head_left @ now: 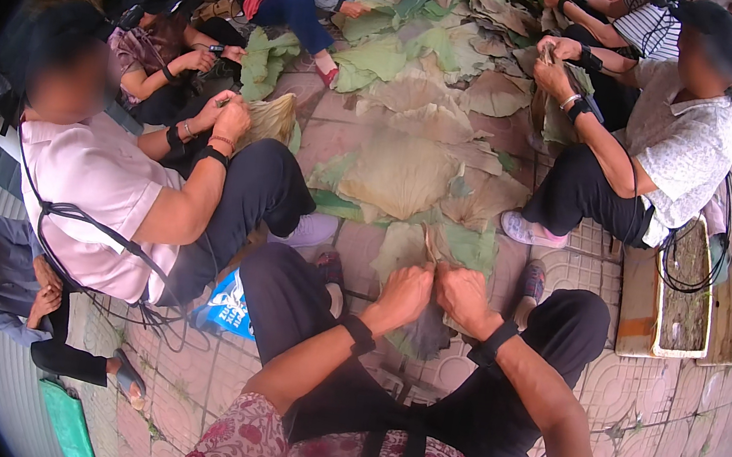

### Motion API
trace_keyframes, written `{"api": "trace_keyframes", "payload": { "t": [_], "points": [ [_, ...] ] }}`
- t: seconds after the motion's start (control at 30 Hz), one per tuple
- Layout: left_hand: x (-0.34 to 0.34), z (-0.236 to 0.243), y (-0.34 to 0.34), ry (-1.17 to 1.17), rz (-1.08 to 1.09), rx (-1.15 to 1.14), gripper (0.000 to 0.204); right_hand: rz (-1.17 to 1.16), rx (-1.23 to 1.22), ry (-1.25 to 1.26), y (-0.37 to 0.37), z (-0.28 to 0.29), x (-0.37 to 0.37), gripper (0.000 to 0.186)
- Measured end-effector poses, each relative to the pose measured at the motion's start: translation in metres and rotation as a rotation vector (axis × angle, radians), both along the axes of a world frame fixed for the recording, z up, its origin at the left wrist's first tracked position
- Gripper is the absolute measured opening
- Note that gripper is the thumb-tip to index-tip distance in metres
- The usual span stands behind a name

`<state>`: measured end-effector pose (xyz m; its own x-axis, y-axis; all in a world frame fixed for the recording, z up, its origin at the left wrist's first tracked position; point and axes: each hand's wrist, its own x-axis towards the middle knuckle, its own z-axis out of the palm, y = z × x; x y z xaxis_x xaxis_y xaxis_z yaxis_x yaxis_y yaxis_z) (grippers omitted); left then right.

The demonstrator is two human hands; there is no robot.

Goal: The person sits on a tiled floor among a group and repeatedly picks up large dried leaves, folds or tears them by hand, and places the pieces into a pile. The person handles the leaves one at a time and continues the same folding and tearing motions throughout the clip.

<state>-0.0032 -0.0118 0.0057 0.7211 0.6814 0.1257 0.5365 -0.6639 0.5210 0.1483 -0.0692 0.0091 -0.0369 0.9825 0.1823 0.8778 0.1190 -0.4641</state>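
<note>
A leaf (423, 335) hangs between the hands (404, 297) (pinched).

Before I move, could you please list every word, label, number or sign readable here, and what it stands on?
Blue-and-white package, beside the left leg: large printed lettering, which I won't copy out.
Leaves: no lettering visible.
Black wristbands: no print that I can make out.

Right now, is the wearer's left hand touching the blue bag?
Apart: the head view shows the left hand clear of the blue bag, the left leg between them.
</note>
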Motion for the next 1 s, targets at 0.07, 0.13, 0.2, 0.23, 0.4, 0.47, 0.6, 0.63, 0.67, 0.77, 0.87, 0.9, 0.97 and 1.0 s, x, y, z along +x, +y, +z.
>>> {"api": "trace_keyframes", "payload": {
  "t": [0.07, 0.13, 0.2, 0.23, 0.4, 0.47, 0.6, 0.63, 0.67, 0.77, 0.87, 0.9, 0.97, 1.0],
  "points": [
    [0.003, 0.006, 0.0, 0.015, 0.024, -0.06, 0.012, -0.037, -0.032, 0.071, 0.002, -0.003, 0.001, 0.009],
    [0.001, 0.015, 0.003, 0.019, 0.028, -0.049, 0.011, -0.105, -0.071, 0.172, 0.008, -0.002, 0.003, 0.009],
    [0.001, 0.016, 0.004, 0.02, 0.04, -0.044, 0.011, -0.101, -0.039, 0.299, 0.008, -0.002, 0.007, 0.01],
    [0.001, 0.016, 0.006, 0.021, 0.055, -0.042, 0.011, -0.094, -0.018, 0.361, 0.009, 0.0, 0.007, 0.012],
    [-0.001, 0.02, 0.003, 0.081, 0.05, -0.07, 0.012, 0.005, 0.015, 0.084, 0.002, 0.005, 0.003, 0.016],
    [0.0, 0.019, 0.003, 0.092, 0.055, -0.073, 0.013, 0.036, -0.002, 0.036, 0.002, 0.006, 0.002, 0.015],
    [-0.003, 0.021, 0.007, 0.024, 0.092, -0.11, 0.013, 0.076, -0.076, 0.004, 0.004, 0.009, 0.002, 0.014],
    [-0.004, 0.021, 0.007, 0.01, 0.069, -0.119, 0.013, 0.079, -0.1, -0.001, 0.004, 0.009, 0.002, 0.015],
    [-0.006, 0.021, 0.009, -0.005, 0.047, -0.128, 0.013, 0.078, -0.058, 0.096, 0.004, 0.006, 0.003, 0.017],
    [-0.009, 0.018, 0.023, -0.003, -0.029, -0.125, 0.012, 0.052, 0.021, 0.376, 0.009, -0.006, 0.011, 0.021],
    [-0.012, 0.025, 0.023, -0.104, -0.004, -0.163, 0.011, 0.026, -0.008, 0.475, 0.01, 0.001, 0.009, 0.022],
    [-0.013, 0.023, 0.022, -0.059, -0.012, -0.147, 0.012, 0.043, -0.027, 0.394, 0.007, 0.007, 0.01, 0.02],
    [-0.014, 0.022, 0.016, 0.029, -0.033, -0.111, 0.014, 0.034, -0.061, 0.246, 0.004, 0.017, 0.004, 0.016],
    [-0.014, 0.021, 0.014, 0.027, -0.039, -0.115, 0.014, 0.012, -0.077, 0.18, 0.002, 0.017, -0.001, 0.013]
  ]
}}
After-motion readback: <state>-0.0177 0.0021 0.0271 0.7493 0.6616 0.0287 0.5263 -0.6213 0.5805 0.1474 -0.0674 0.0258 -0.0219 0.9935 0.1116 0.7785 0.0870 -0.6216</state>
